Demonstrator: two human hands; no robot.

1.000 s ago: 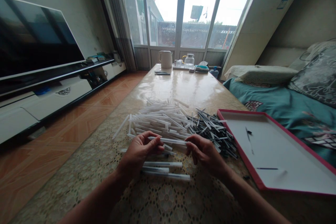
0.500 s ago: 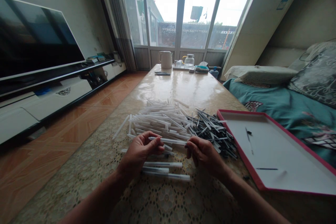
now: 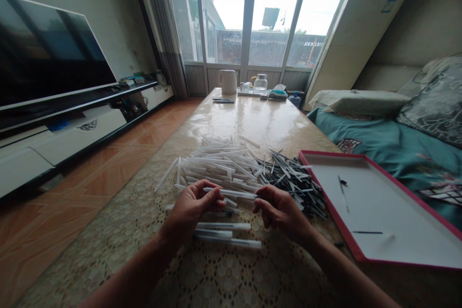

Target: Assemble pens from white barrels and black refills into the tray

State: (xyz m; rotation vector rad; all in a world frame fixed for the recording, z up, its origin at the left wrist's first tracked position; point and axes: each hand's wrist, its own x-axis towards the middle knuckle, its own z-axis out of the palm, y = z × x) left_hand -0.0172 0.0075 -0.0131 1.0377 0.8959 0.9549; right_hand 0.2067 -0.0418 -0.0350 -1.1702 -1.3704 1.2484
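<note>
Patterned and partly glossy, the worktop (image 3: 231, 281) is stretching away from the person, with three pale pens (image 3: 216, 234) lying roughly side by side on its near part. Just beyond them, the left hand (image 3: 197, 202) is pinching a translucent barrel (image 3: 238, 194) between thumb and fingertips, leaving its pointed end sticking out to the left. The right hand (image 3: 277, 207) is meeting the barrel's right end with bent fingers; whether they are gripping or merely touching it, I cannot tell. Handling it well is probably depending on the left hand pinching firmly without squeezing hard, and on the right hand working straight along the barrel, since sideways pressure is risking a slip or a bend. To the right, a red-rimmed tray (image 3: 382, 202) is holding a few slim pieces (image 3: 367, 232). Farther off, white barrels (image 3: 220, 163) are lying heaped on the left and dark rods (image 3: 292, 183) on the right. At the far end, a pale pitcher (image 3: 228, 82) and a glass jug (image 3: 260, 83) are standing before windows (image 3: 276, 19).
</note>
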